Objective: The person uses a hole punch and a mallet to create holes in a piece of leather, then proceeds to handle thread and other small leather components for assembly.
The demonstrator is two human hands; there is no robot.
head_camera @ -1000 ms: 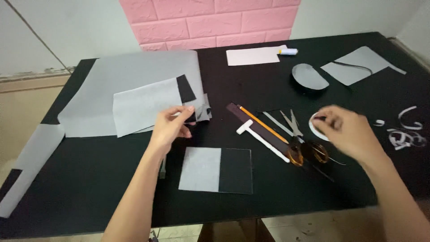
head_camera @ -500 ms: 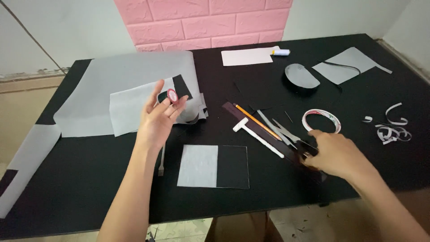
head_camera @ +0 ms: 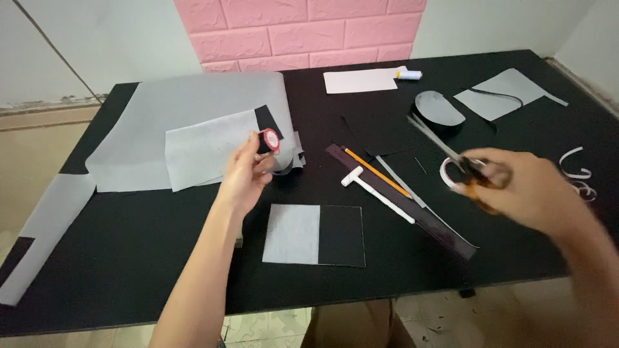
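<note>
The left hand (head_camera: 248, 171) pinches a small red-rimmed tape roll (head_camera: 268, 140) above the grey sheets (head_camera: 193, 122). The right hand (head_camera: 522, 190) grips orange-handled scissors (head_camera: 451, 154), lifted over the black table (head_camera: 129, 258).

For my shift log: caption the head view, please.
Left hand holds a small red-rimmed roll; right hand lifts scissors over black table.

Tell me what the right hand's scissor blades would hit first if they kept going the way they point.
The right hand holds scissors with blades aimed up-left. Followed on, that line probably first meets the dark oval piece just right of the tips, though the hand's height above the table is unclear.
</note>
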